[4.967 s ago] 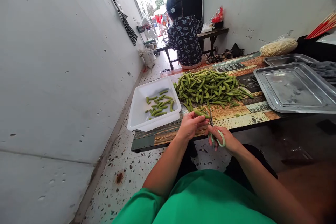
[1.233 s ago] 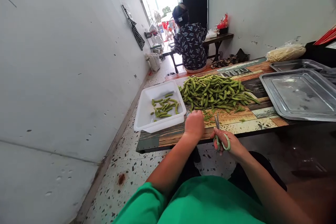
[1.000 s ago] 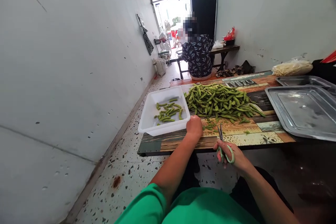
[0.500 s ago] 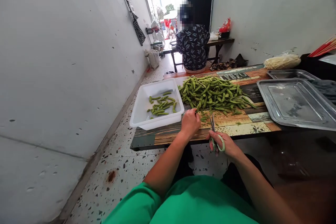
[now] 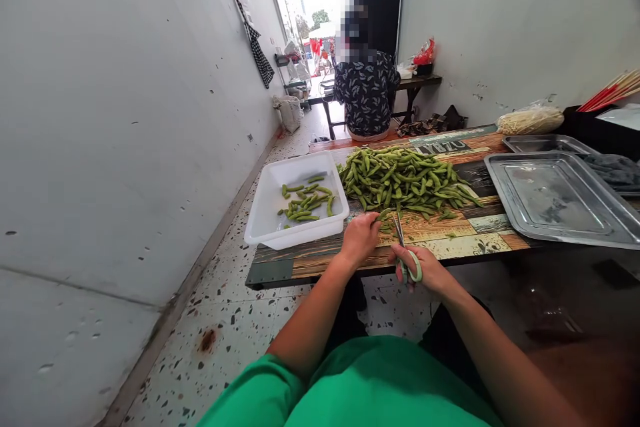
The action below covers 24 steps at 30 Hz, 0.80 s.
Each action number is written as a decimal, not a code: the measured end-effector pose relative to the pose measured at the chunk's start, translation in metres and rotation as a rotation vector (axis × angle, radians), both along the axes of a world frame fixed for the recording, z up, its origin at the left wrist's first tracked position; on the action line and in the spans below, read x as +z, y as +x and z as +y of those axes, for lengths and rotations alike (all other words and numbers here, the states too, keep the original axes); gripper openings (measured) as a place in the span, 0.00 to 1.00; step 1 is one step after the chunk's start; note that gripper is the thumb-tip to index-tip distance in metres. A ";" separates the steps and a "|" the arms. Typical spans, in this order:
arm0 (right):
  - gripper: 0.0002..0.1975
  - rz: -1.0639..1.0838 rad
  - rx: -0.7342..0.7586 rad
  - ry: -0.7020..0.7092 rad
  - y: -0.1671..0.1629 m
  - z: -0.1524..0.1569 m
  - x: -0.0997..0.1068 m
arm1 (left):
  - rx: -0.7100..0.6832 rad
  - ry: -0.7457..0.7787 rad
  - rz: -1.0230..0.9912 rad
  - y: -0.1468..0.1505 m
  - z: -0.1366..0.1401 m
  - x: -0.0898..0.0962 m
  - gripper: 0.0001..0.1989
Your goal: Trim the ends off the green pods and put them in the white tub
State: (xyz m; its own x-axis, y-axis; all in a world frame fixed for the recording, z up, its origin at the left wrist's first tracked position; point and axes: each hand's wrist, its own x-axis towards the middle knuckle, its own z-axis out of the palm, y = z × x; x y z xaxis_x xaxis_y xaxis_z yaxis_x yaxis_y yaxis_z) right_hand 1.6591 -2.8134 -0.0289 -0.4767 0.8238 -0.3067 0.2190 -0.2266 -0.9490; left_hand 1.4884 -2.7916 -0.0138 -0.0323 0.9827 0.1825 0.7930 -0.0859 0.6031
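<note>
My left hand [image 5: 361, 240] pinches a green soybean pod [image 5: 384, 214] at the near side of the pod heap. A pair of scissors [image 5: 414, 267] with pale green handles is in my right hand [image 5: 425, 268], its blades pointing away from me and up towards the held pod. Behind both hands lies a large heap of green pods [image 5: 400, 177] on the patterned table [image 5: 320, 260]. To the left, a white plastic tub [image 5: 260, 213] holds several pods on its bottom. Small green trimmings are scattered on the tabletop beneath my hands.
Metal trays [image 5: 565, 197] lie at the table's right, by a bag of pale sticks [image 5: 531, 119] and a black box with red-tipped sticks [image 5: 611, 90]. A person in a patterned shirt [image 5: 367, 97] sits beyond the table, back to me. A wall [image 5: 125, 113] runs along the left.
The pod in my left hand has tilted from nearly upright towards the right. My right hand has brought the scissor blades closer to it. The view has shifted slightly.
</note>
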 end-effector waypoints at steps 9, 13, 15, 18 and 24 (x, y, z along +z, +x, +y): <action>0.32 -0.033 0.034 0.005 -0.006 0.013 0.007 | -0.080 0.017 0.003 -0.003 0.003 -0.002 0.14; 0.33 -0.059 0.032 0.032 -0.007 0.014 0.014 | -0.111 -0.017 0.015 -0.002 -0.002 0.001 0.16; 0.33 -0.086 0.041 0.040 -0.007 0.015 0.014 | -0.106 -0.048 0.060 -0.001 -0.006 0.005 0.17; 0.33 -0.153 0.041 0.085 -0.004 0.016 0.010 | -0.093 -0.095 0.144 0.001 -0.012 0.014 0.18; 0.29 -0.217 0.028 0.245 0.003 0.015 0.004 | -0.108 -0.117 0.181 0.002 -0.015 0.025 0.16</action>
